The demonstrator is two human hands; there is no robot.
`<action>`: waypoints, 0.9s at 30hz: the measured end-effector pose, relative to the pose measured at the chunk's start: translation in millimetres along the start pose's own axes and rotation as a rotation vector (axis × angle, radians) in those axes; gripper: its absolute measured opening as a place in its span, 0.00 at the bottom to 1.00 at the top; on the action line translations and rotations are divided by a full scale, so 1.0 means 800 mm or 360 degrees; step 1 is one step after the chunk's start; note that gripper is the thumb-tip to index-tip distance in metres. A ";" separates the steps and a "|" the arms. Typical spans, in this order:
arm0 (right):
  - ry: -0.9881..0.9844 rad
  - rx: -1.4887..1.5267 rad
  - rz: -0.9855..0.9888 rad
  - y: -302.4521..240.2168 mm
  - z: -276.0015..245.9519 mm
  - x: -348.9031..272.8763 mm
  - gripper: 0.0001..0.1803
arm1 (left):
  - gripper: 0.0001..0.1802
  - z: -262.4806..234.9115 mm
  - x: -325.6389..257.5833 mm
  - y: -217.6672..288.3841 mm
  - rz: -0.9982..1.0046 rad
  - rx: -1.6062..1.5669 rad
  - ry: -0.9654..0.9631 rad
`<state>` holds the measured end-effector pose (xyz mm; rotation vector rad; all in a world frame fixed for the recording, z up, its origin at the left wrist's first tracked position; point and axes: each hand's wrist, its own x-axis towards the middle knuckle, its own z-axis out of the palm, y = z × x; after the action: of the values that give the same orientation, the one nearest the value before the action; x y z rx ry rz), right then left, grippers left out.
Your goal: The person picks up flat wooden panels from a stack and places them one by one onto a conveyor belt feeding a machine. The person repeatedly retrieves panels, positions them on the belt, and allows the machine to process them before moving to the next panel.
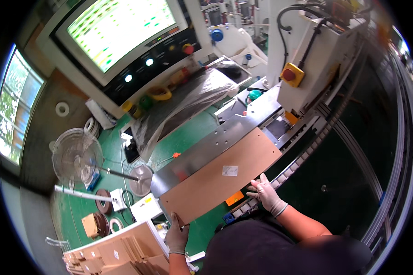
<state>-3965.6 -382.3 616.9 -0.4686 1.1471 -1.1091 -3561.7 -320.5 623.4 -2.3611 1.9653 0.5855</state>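
A long flat brown board (206, 192) with small holes near its corners and a white label (230, 171) lies slanted before me, along a metal machine table (188, 165). My left hand (176, 237), in a pale glove, grips the board's near left corner; part of its fingers is hidden. At the near long edge, toward the right end, is my right hand (266, 195), also gloved. Its fingers are spread, with the fingertips close to the edge or touching it.
A cart (156, 233) with stacked brown panels (119, 247) stands at lower left. Beyond the table are a control panel with a lit screen (124, 27) and plastic sheeting (183, 110). A fan (78, 158) stands left. A red stop button (289, 74) and conveyor rail (303, 158) are right.
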 end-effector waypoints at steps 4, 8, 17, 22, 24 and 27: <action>-0.0007 -0.0345 0.0110 -0.037 -0.031 0.030 0.41 | 0.59 -0.013 0.030 0.034 0.0238 0.0301 -0.0096; 0.0299 -0.0363 0.0010 -0.071 -0.084 0.064 0.50 | 0.61 -0.003 0.057 0.119 0.0459 0.0370 -0.0180; 0.0354 0.0226 -0.0327 -0.126 -0.195 0.114 0.33 | 0.59 0.008 0.101 0.328 0.0763 0.0435 -0.0297; -0.0279 0.0748 0.0317 -0.067 -0.096 0.050 0.26 | 0.55 0.038 0.123 0.393 0.0949 0.0319 -0.0256; -0.0210 0.0518 0.0243 -0.047 -0.090 0.052 0.27 | 0.52 0.041 0.128 0.408 0.1020 0.0250 -0.0249; -0.0358 0.0916 0.0467 -0.124 -0.115 0.065 0.42 | 0.47 0.035 0.119 0.389 0.1153 0.0055 -0.0292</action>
<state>-4092.4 -449.7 633.3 0.0280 0.6319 -1.0393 -3852.4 -469.1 639.4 -1.4473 2.6689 0.7300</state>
